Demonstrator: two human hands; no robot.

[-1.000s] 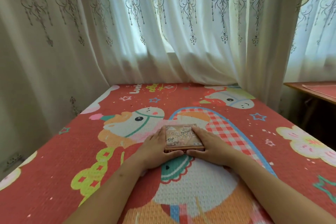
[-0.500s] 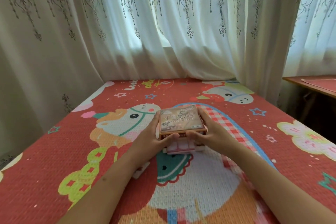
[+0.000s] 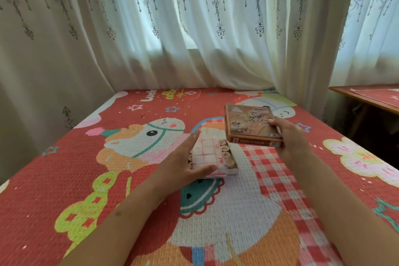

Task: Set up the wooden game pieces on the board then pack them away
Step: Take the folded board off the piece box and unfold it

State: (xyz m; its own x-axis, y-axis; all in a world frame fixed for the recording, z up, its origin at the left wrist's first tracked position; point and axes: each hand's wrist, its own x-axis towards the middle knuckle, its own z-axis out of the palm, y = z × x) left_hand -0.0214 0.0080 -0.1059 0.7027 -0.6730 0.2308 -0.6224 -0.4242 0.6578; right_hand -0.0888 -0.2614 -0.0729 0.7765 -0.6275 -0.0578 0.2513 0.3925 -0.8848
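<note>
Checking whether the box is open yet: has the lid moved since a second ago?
Yes. The lid, in the right hand, is lifted off and moved right of the box tray on the mat.

Your brown printed box lid (image 3: 250,124) is off and raised, tilted, up and to the right of the open box tray (image 3: 234,170), which lies flat on the bed. In the tray you see a folded white board with a red grid (image 3: 208,152), flanked by round wooden pieces (image 3: 225,154) with dark characters stacked along its right side.
</note>
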